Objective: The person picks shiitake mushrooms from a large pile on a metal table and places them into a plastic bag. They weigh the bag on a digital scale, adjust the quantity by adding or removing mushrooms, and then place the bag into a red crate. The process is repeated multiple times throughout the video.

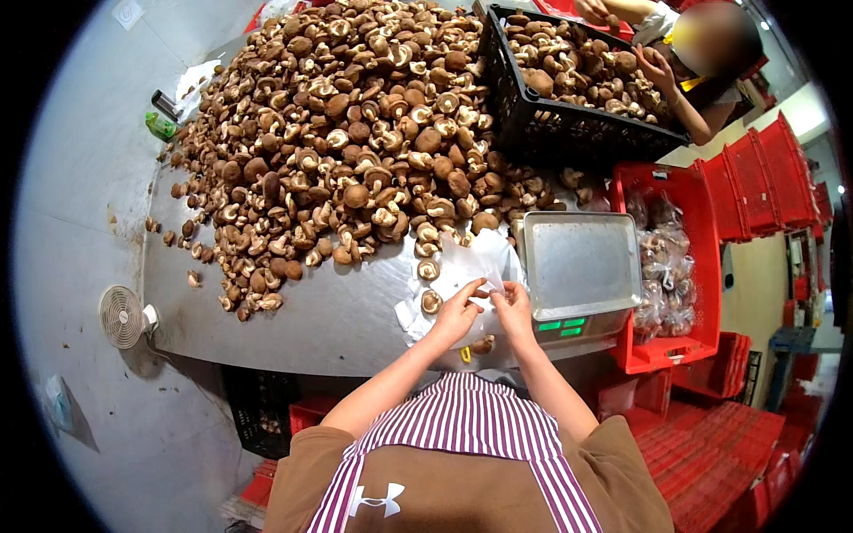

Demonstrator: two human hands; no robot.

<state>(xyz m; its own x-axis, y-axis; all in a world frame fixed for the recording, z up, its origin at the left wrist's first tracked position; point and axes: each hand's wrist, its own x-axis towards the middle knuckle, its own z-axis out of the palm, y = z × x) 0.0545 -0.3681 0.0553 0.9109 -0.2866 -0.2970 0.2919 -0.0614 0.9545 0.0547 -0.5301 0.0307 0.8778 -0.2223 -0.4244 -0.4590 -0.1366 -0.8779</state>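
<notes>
My left hand [459,313] and my right hand [513,311] are close together over the near edge of the metal table. Between their fingertips is the rim of a thin clear plastic bag [481,258], which spreads out beyond them. The bag looks empty. More white plastic bags [411,313] lie under and beside my left hand. A few shiitake mushrooms sit close by, one of them a pale-gilled mushroom [431,302] just left of my fingers. Right of my hands stands a weighing scale [582,266] with a bare metal tray and a lit green display.
A big heap of shiitake mushrooms [346,133] covers the table's far side. Beyond the scale is a black crate [551,124] of mushrooms, with another person's hands over it. At right, a red crate [675,351] holds bagged mushrooms. A small fan [122,316] is at left.
</notes>
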